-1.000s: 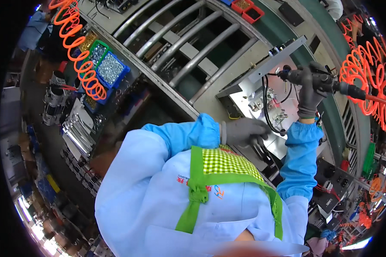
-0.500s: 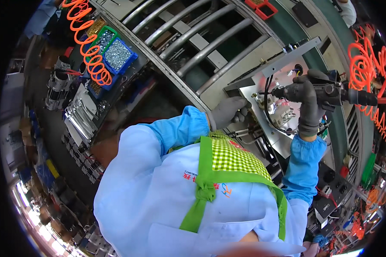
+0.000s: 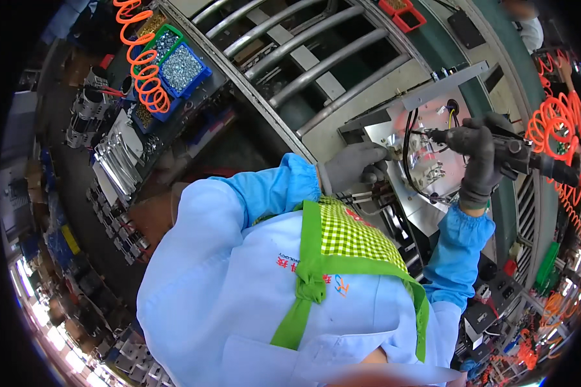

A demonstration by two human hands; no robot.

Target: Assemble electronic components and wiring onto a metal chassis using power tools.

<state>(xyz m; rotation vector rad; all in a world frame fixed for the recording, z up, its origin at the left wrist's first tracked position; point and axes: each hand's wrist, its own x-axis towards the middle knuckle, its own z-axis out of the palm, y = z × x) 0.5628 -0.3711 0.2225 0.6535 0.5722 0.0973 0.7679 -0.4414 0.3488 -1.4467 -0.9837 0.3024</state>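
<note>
A black pneumatic screwdriver (image 3: pixel 513 151) lies across my gloved right hand (image 3: pixel 479 158), its fingers wrapped round the body. The tool is nearly level, with its bit end pointing left over an open sheet-metal chassis (image 3: pixel 421 209). Black cables (image 3: pixel 406 151) and metal fittings (image 3: pixel 429 173) sit inside the chassis. At the near left edge of it is my gloved left hand (image 3: pixel 355 168), fingers curled together, fingertips by the metal fittings. Whatever it may pinch is hidden. Whether the bit touches anything I cannot tell.
A roller conveyor (image 3: pixel 313 84) runs beyond my left hand. On the left bench stand a blue bin (image 3: pixel 182 69) and a green bin (image 3: pixel 164 42) of small metal parts, under a coiled orange hose (image 3: pixel 150 90). More orange coils (image 3: pixel 561 122) hang at the right. A red bin (image 3: pixel 408 19) is at the back.
The screwdriver has shifted slightly right and tilted, its rear end now lower, with my right hand round it. My left hand has moved slightly right toward the chassis fittings. The whole view has shifted a little.
</note>
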